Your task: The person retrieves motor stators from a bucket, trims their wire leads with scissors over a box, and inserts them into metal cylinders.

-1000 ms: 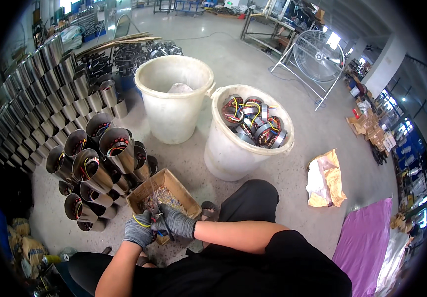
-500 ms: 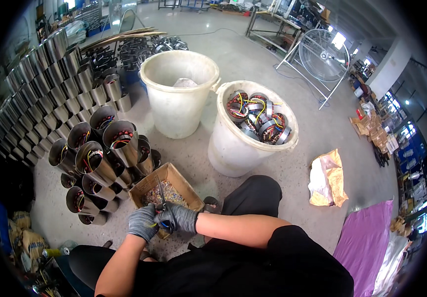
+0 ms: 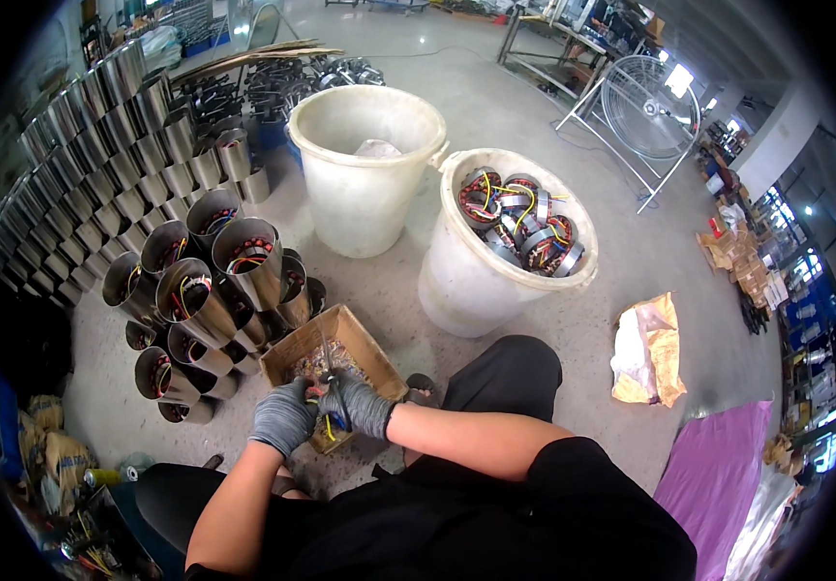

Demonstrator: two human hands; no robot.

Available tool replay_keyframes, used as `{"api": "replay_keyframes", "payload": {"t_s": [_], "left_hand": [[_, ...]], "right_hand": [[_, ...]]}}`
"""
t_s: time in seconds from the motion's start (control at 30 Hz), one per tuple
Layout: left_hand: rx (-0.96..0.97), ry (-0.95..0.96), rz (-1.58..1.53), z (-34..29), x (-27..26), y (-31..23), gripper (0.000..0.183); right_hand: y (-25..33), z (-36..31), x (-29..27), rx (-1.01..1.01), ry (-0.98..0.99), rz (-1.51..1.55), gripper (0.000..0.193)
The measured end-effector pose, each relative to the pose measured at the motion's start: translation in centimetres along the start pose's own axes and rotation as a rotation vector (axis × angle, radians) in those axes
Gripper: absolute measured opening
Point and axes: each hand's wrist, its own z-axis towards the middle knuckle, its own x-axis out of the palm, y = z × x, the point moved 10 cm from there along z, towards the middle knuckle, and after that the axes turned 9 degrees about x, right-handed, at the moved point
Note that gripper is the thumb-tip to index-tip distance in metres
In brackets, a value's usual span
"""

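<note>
Grey knitted gloves cover both my hands, which work close together over the near edge of a cardboard box (image 3: 379, 358). My right hand (image 3: 364, 407) is closed around what looks like a pair of scissors (image 3: 327, 351), its long narrow blade pointing away from me over the box. My left hand (image 3: 284, 416) is closed beside it, pinching coloured wires (image 3: 330, 427). A yellow end hangs below the fingers, with bits of red and blue showing. Whatever the wires belong to is mostly hidden by the gloves. Small multicoloured scraps (image 3: 345, 360) cover the box bottom.
Steel cylinders (image 3: 207, 315) with wired coils inside stand stacked left of the box, before a taller wall of metal tubes (image 3: 98, 184). Beyond are a white bin (image 3: 355, 208) and another bin (image 3: 456, 290) full of wound stators (image 3: 519, 228). A paper sack (image 3: 665, 353) lies right.
The view has shifted slightly, so the surroundings sit a little to the right and higher. Both hands stay together over the box; more of the yellow wire end hangs below them.
</note>
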Motion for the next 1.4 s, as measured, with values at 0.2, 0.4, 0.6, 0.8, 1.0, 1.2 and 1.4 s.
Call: {"api": "replay_keyframes", "payload": {"t_s": [0.2,0.4,0.6,0.8,1.0,1.2,1.4], "left_hand": [[0.075,-0.157,-0.464,-0.7,0.2,1.4,0.026],[0.032,-0.098,-0.755,-1.1,-0.6,0.4,0.022],[0.038,-0.053,-0.951,-1.3,0.0,0.8,0.023],[-0.051,0.045,-1.102,-2.2,0.1,0.6,0.029],[-0.16,-0.17,-1.197,-3.1,-0.5,3.7,0.023],[-0.176,-0.351,-1.394,-2.8,0.4,5.7,0.021],[-0.266,-0.501,-1.52,-3.1,0.1,8.2,0.021]], "right_hand": [[0.1,1.2,-2.3,0.029,0.053,0.085,0.035],[3.1,-2.4,-5.1,0.116,0.263,0.402,0.068],[2.5,-2.2,-4.8,0.14,0.329,0.49,0.07],[5.3,-3.1,-6.3,0.063,0.296,0.718,0.052],[7.9,-5.0,-9.3,0.208,0.111,0.511,0.048],[2.0,-3.4,-8.9,0.298,0.014,0.83,0.062],[2.0,-4.9,-5.2,0.295,0.164,0.757,0.074]]}}
